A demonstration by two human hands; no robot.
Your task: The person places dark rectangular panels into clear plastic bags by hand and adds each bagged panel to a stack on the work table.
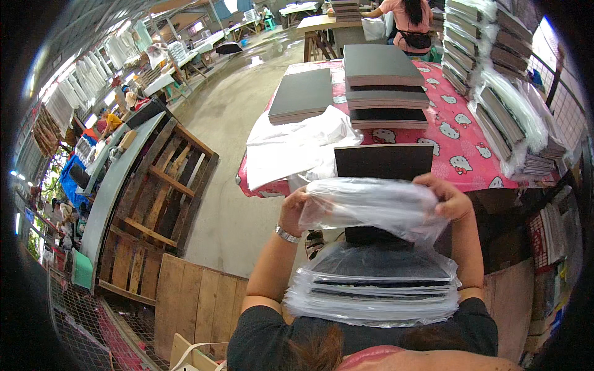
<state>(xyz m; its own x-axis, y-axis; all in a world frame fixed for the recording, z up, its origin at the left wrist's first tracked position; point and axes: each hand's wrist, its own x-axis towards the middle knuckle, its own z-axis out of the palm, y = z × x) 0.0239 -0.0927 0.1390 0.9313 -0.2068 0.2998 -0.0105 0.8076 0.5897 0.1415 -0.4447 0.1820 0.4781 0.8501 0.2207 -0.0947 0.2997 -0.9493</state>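
Both my hands grip a clear plastic bag (374,201), bunched and stretched between them. My left hand (294,209), with a metal watch on the wrist, is closed on its left end. My right hand (447,196) pinches the right end, thumb toward the plastic. Just beyond the bag stands a black board-like slab (383,162), its lower part hidden by the plastic; I cannot tell whether it is inside. Closer to my body lies a stack of dark flat slabs in clear plastic (374,290), its layers slightly fanned.
A table with a pink cartoon-print cover (455,133) bears grey-topped stacks (387,65), another grey stack (303,93) and white plastic sheets (297,145). Plastic-wrapped stacks (507,123) rise at right. A wooden pallet frame (154,204) leans at left. A person (411,25) sits beyond the table.
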